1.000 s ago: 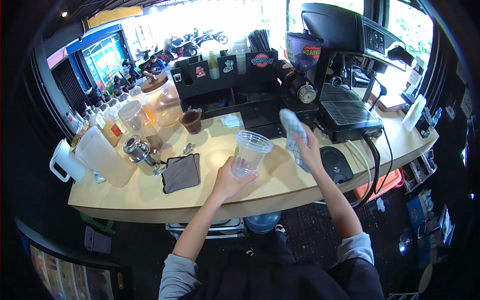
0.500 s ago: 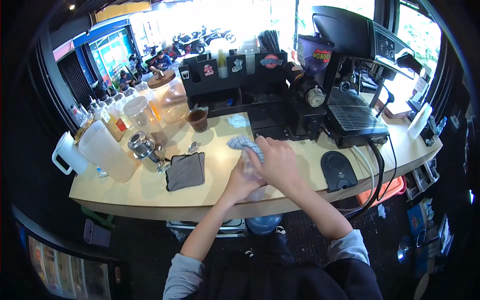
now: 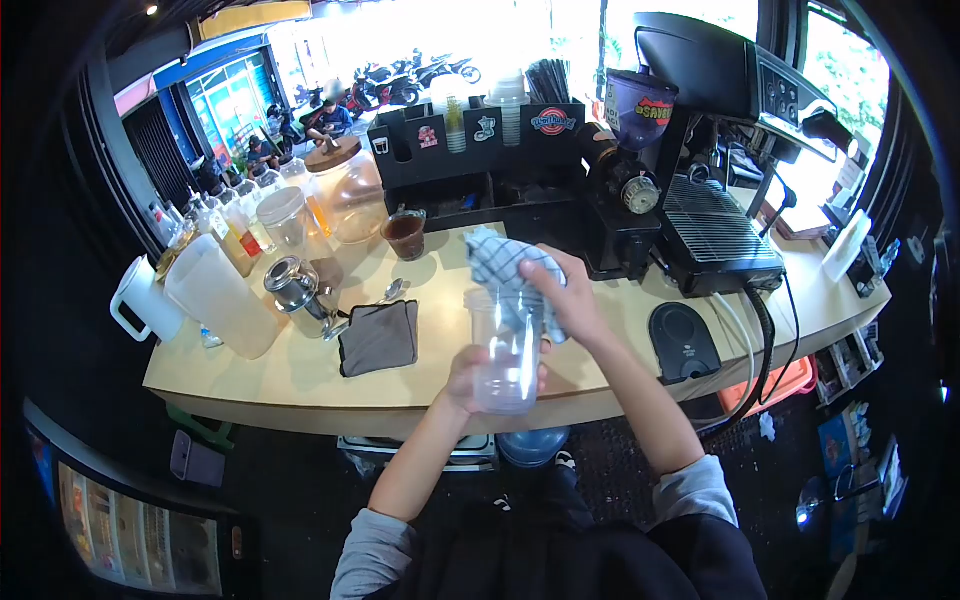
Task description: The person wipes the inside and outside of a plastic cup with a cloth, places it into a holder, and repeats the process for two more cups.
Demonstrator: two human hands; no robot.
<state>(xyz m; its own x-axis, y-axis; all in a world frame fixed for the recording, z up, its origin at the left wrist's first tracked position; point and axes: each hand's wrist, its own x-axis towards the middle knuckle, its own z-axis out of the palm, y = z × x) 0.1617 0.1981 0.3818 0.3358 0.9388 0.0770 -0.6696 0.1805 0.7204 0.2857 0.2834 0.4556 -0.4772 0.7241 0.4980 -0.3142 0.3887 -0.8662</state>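
A clear plastic jar [image 3: 503, 385] is held near the counter's front edge, its base toward me and its mouth away. My left hand [image 3: 464, 376] is wrapped around its lower part, with fingertips showing on the far side. Over the mouth, my right hand [image 3: 572, 300] grips a blue-and-white checked cloth [image 3: 497, 262], part of which hangs down along the jar's right side. A folded grey cloth [image 3: 380, 338] lies on the counter left of the jar. Behind it stands a glass cup of dark brown liquid [image 3: 404, 238].
A metal drip pot [image 3: 293, 287], a spoon [image 3: 393, 291], pitchers [image 3: 215, 300] and bottles stand on the left of the counter [image 3: 440, 370]. To the right are a coffee grinder [image 3: 632, 190], an espresso machine [image 3: 715, 235] and a black tamping mat [image 3: 683, 340]. People sit outside.
The checked cloth and my right hand have risen toward the far side. The jar, mostly covered by my hands before, now shows nearly whole, with my left hand low on it.
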